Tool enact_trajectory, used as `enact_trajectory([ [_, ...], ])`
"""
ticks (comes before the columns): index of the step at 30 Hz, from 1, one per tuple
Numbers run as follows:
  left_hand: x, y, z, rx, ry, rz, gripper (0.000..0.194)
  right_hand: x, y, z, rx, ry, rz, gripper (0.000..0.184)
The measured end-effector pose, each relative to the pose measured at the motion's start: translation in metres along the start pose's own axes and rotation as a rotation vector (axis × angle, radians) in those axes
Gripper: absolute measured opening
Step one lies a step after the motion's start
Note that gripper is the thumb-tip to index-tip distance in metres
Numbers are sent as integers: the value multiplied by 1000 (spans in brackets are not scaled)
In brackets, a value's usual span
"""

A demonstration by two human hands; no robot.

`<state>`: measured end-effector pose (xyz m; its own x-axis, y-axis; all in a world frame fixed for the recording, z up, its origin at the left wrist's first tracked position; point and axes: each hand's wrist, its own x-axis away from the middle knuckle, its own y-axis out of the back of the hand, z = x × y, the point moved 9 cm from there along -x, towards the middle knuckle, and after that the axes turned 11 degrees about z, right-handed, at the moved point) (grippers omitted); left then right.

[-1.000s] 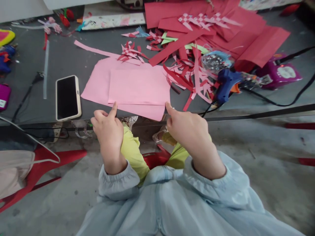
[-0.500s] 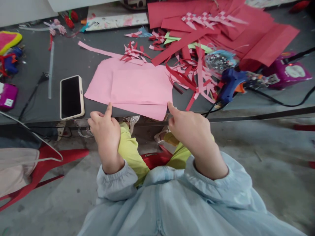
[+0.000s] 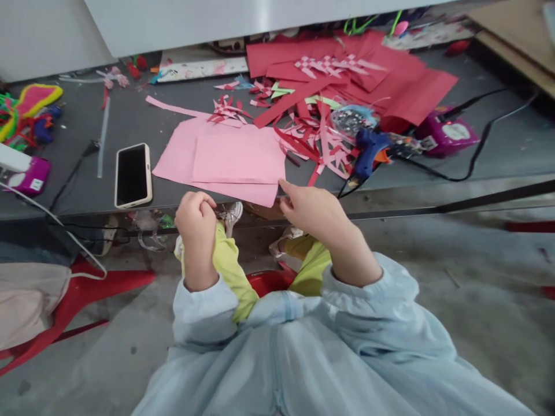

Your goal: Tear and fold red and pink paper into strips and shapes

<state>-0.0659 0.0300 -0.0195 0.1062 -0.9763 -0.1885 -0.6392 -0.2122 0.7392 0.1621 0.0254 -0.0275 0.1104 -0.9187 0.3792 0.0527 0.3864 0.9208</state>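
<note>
Your pink paper [image 3: 238,156] lies layered, seemingly unfinished, at the surface's [image 3: 134,124] near edge. Your left hand [image 3: 196,225] looks loosely clenched; right hand [image 3: 318,214] released.

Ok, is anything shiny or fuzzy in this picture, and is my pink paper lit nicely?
Head view: a bright streak of glare shows on the white panel; head view: the paper strips look a bit soft in fine detail; head view: the pink paper looks evenly lit, without harsh shadows.
</note>
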Motion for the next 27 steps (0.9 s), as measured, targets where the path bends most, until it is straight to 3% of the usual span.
enact_trajectory([
  [5, 0, -19, -15, 148, -46, 141, 22, -6, 21, 10, -9, 58, -150, 51],
  [10, -2, -27, -24, 167, -70, 128, 22, -27, 26, 41, -21, 220, -250, 39],
  [18, -2, -39, -27, 167, -123, 100, 23, -44, 20, 58, 5, 201, -269, 34],
  [23, -1, -39, -27, 153, -158, 78, 22, -39, 32, 58, 19, 220, -323, 38],
  [27, 1, -39, -31, 147, -187, 78, 24, -16, 61, 50, 26, 220, -493, 36],
])
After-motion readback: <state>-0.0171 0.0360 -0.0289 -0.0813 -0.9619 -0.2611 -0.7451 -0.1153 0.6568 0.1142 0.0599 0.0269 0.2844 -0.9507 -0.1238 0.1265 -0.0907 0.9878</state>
